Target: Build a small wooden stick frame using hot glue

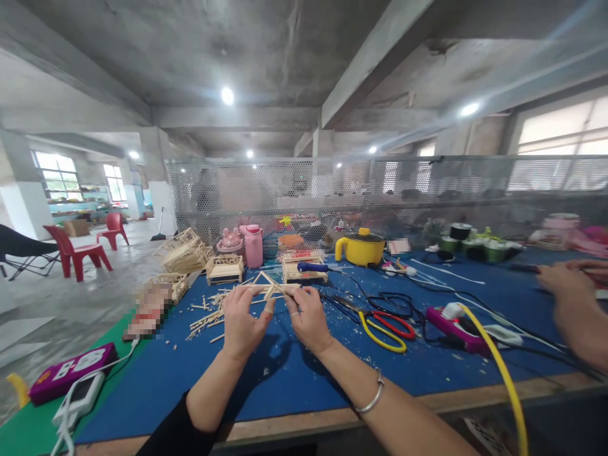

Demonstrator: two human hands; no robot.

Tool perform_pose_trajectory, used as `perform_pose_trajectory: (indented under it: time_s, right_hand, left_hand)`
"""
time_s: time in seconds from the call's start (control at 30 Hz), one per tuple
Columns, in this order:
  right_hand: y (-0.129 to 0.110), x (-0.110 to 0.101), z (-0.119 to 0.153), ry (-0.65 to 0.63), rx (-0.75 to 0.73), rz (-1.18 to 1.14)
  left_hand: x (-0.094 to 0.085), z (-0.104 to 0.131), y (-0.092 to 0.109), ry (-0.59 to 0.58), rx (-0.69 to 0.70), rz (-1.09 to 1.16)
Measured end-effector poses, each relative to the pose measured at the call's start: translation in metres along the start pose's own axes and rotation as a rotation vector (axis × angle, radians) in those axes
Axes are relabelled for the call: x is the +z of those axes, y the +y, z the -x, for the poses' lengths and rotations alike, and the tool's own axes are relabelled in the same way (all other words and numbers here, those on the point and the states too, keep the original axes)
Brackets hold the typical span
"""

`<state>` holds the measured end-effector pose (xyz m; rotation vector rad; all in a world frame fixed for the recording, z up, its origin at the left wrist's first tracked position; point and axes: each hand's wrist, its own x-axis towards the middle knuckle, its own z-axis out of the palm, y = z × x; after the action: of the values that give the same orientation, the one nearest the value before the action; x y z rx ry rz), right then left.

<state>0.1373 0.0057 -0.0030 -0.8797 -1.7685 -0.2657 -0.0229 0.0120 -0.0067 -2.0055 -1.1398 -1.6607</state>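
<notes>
Between my two hands is a small frame of thin wooden sticks (272,290), with a few crossing in a triangle above my fingers. My left hand (244,321) is closed on its left side, thumb and fingers pinching. On the other side, my right hand (308,318) pinches the sticks near where they cross; the exact grip is partly hidden by the fingers. Loose wooden sticks (205,324) lie scattered left of my left hand. A blue-handled tool (312,268) with a black cord rests on a small wooden frame just behind my right hand.
Yellow- and red-handled scissors (382,329) and black cables lie to the right, before a purple power strip (458,329). Behind stand a yellow pot (363,249), a pink bottle (253,246) and stacked wooden pieces (183,253). Another person's hand (560,278) is at far right.
</notes>
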Motion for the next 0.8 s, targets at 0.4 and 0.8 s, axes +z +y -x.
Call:
perform_pose_trajectory:
  time_s: [0.4, 0.8]
  right_hand:
    - [0.0048, 0.0050, 0.0033, -0.022, -0.047, 0.028]
    - [0.0041, 0.0061, 0.0039, -0.053, -0.070, 0.029]
  left_hand:
    - [-0.0004, -0.0002, 0.0016, 0.044, 0.029, -0.041]
    - [-0.0019, -0.0010, 0.0026, 0.053, 0.024, -0.068]
